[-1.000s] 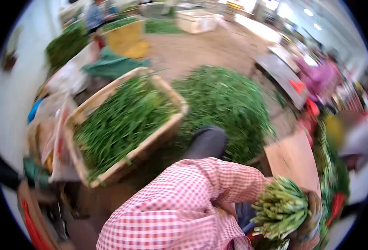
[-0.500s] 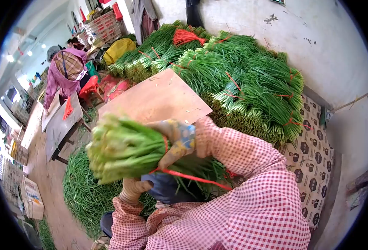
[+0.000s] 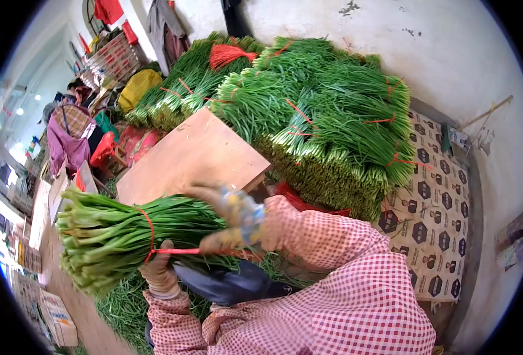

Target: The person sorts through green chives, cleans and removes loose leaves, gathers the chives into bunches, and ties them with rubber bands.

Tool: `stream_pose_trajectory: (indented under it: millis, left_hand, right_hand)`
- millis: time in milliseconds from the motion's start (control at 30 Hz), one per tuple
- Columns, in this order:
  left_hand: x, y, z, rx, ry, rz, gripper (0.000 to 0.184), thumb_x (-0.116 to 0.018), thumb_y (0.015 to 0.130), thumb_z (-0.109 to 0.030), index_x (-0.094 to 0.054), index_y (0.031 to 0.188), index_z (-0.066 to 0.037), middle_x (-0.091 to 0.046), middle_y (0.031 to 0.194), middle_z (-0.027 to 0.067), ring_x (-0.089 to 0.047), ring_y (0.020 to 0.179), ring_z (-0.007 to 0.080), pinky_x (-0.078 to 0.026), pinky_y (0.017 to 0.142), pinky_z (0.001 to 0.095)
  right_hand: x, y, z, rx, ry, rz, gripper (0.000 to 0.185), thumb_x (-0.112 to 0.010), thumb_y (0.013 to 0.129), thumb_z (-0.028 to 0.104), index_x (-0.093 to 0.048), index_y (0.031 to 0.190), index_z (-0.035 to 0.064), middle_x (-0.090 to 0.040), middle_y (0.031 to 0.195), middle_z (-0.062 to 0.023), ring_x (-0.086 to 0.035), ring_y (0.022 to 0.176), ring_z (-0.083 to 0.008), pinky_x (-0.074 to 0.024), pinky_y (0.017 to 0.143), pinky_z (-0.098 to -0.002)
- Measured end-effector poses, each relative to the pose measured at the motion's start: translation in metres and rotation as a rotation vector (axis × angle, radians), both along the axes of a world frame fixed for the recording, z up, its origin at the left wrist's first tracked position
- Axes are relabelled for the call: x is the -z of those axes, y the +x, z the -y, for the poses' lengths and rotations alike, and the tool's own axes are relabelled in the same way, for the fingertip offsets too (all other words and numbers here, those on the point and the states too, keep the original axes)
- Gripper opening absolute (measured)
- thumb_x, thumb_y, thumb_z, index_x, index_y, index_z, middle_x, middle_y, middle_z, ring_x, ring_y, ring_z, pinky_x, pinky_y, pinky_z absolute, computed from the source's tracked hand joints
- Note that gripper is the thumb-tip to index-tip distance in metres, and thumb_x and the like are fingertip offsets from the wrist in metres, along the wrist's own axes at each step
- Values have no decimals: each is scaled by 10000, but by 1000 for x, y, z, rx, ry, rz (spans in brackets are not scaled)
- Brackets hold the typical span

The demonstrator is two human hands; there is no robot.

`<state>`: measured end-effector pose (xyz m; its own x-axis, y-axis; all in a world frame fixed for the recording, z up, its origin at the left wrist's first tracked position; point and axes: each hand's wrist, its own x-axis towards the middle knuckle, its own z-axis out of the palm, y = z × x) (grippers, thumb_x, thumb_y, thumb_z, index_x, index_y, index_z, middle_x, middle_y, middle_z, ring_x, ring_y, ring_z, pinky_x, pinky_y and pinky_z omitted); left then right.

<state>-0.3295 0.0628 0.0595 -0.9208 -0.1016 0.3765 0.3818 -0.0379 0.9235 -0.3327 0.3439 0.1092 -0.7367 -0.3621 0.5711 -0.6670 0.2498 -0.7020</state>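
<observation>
- Find green bundle (image 3: 119, 236) directly above left grip (image 3: 159, 272), held from below, with thumb beside red band (image 3: 152, 231).
- Note right grip (image 3: 235, 213) blurred at bundle's leaves, near band tail (image 3: 181, 251); cannot tell whether pinching tail.
- Judge as done: band around bundle. Judge as left: tail, apparently unsecured; knot unclear.
- Locate tied sheaves (image 3: 326, 112), apparently finished, beyond right grip, past wooden tabletop (image 3: 196, 160).
</observation>
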Motion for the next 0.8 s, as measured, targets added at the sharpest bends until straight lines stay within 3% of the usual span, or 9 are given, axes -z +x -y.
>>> stream_pose_trajectory:
  millis: [67, 133, 233, 333, 433, 567, 600, 733, 800]
  left_hand:
    - [20, -23, 20, -85, -131, -1, 672, -777, 710, -103, -476, 1308, -55, -546, 1241, 114, -594, 1005, 244, -502, 887, 375]
    - [-13, -26, -24, -67, -205, -100, 643, -775, 704, -150, -490, 1271, -49, -566, 1175, 118, -597, 978, 262, -501, 860, 384]
    - [-78, -20, -108, 23, -512, -461, 608, -772, 696, -220, -511, 1216, -41, -597, 1077, 124, -600, 937, 290, -500, 819, 399]
    - [-119, -3, -184, 104, -808, -840, 761, -885, 504, -282, -538, 1131, -24, -616, 963, 151, -599, 846, 353, -475, 754, 435]
    - [-97, 17, -227, 600, -793, -441, 897, -875, 511, -450, -492, 1188, -4, -590, 1042, 204, -581, 946, 381, -476, 836, 445]
    - [-33, 30, -244, 916, -956, -362, 941, -806, 615, -496, -427, 1307, 17, -527, 1218, 252, -523, 1126, 407, -433, 966, 431]
    - [-22, 32, -241, 1003, -1087, -203, 926, -838, 652, -373, -385, 1354, 27, -458, 1348, 235, -444, 1265, 352, -365, 1056, 397]
    - [-25, 16, -208, 989, -928, -205, 785, -806, 727, -254, -400, 1353, -11, -476, 1334, 203, -455, 1257, 324, -373, 1053, 385]
    - [-22, -16, -170, 845, -785, 13, 716, -788, 737, -158, -429, 1346, -43, -506, 1308, 154, -480, 1226, 288, -401, 1033, 375]
  right_hand:
    - [6, 3, -36, 94, -98, 353, 651, -709, 782, 424, -505, 1249, 19, -543, 1201, -212, -546, 1138, -362, -433, 990, -431]
    - [23, 12, -69, 211, -111, 203, 602, -660, 838, 402, -490, 1262, 10, -537, 1216, -208, -565, 1120, -342, -473, 955, -418]
    - [31, 8, -73, -736, -1409, 1054, 579, -652, 872, 325, -442, 1320, 24, -498, 1317, -180, -559, 1140, -313, -470, 976, -435]
    - [49, 45, -73, -409, -1243, 923, 579, -657, 873, 317, -441, 1327, 30, -500, 1324, -169, -550, 1153, -309, -465, 983, -449]
    - [76, 95, -77, -42, -1006, 731, 579, -661, 873, 309, -440, 1333, 36, -502, 1331, -158, -541, 1166, -306, -460, 990, -462]
    - [129, 135, -77, 228, -1114, 534, 580, -668, 874, 299, -438, 1343, 45, -504, 1340, -143, -529, 1184, -300, -454, 1000, -481]
    - [151, 138, -79, 272, -1242, 438, 578, -666, 876, 306, -443, 1342, 47, -509, 1338, -140, -516, 1201, -302, -442, 1012, -495]
    - [208, 163, -96, -18, -1678, 663, 590, -662, 875, 345, -437, 1351, 79, -521, 1312, -115, -509, 1200, -289, -405, 1040, -490]
    - [154, 143, -118, 166, -1549, 411, 596, -652, 879, 371, -428, 1353, 88, -525, 1308, -110, -510, 1199, -274, -420, 1029, -469]
